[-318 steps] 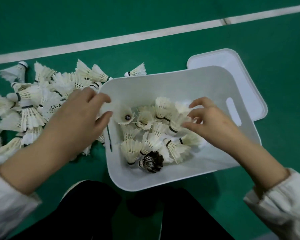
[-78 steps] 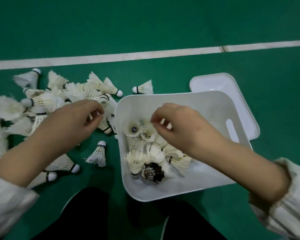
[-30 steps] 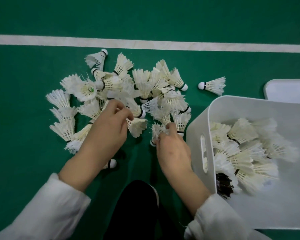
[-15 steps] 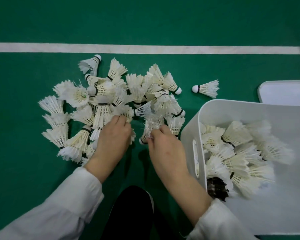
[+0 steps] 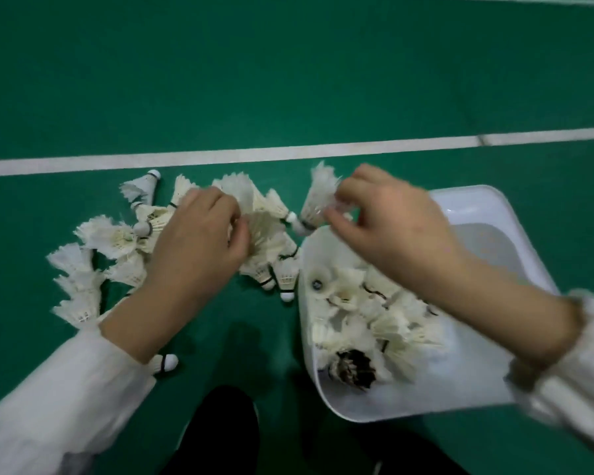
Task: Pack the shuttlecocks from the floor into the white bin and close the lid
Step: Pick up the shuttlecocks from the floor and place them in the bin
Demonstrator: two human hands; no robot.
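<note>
One white bin (image 5: 323, 392), one lid (image 5: 477, 200), one dark shuttlecock (image 5: 352, 370), many white shuttlecocks (image 5: 117, 234), two hands (image 5: 199, 248) (image 5: 391, 234)

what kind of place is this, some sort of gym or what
Most likely an indoor badminton court. The green sports floor carries a painted white line, and a heap of feather shuttlecocks lies on it beside a white bin.
</note>
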